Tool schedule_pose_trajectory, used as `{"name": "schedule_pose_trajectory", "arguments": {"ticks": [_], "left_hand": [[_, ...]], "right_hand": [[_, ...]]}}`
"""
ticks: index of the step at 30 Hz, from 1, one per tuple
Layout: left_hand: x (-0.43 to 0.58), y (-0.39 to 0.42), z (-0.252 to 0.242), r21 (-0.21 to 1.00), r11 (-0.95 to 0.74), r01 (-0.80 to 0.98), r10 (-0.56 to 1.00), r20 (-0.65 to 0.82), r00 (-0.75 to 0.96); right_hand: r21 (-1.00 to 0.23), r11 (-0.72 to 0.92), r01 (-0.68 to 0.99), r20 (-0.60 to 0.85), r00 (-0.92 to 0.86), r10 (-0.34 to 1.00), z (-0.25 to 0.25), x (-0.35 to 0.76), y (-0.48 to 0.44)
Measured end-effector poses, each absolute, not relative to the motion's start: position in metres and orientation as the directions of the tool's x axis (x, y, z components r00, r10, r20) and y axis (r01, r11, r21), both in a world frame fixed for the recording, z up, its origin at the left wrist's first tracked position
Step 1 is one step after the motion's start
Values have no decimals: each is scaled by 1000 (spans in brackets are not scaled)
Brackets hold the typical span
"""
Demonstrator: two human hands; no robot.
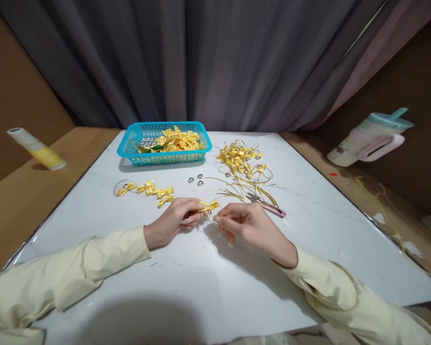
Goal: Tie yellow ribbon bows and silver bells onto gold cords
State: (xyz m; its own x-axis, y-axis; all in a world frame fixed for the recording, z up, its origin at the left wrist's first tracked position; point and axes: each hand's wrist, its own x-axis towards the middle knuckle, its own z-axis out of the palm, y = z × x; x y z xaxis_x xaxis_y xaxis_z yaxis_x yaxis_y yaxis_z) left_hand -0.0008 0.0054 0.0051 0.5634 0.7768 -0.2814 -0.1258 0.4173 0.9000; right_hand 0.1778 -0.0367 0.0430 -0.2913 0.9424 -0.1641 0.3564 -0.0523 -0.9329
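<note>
My left hand [181, 215] pinches a small yellow ribbon bow [211, 206] at its left end, just above the white table. A silver bead [209, 212] shows at the underside of this bow. My right hand [239, 220] is closed at thumb and forefinger close to the bow's right side, on what looks like the thin gold cord that curves out from it. Beyond my left hand lie several loose yellow bows [154, 188]. Three silver beads [200, 183] rest past the hands. Gold cord lengths [249, 188] and pink-handled thread snips [269, 206] lie behind my right hand.
A blue basket [165, 159] at the back holds yellow bows and silver beads. To its right is a heap of bows on gold cords [239, 155]. A yellow thread spool [39, 151] stands at the left, a lidded tumbler [371, 139] at the right.
</note>
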Motion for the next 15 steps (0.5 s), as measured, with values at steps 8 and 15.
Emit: {"name": "schedule_pose_trajectory", "arguments": {"ticks": [8, 15], "left_hand": [[0, 5, 5, 905, 410, -116, 773, -277, 571], [1, 5, 5, 907, 407, -106, 768, -277, 577]], "right_hand": [[-922, -59, 384, -181, -289, 940, 42, 178, -36], [-925, -71, 373, -189, -292, 938, 42, 179, -37]]}}
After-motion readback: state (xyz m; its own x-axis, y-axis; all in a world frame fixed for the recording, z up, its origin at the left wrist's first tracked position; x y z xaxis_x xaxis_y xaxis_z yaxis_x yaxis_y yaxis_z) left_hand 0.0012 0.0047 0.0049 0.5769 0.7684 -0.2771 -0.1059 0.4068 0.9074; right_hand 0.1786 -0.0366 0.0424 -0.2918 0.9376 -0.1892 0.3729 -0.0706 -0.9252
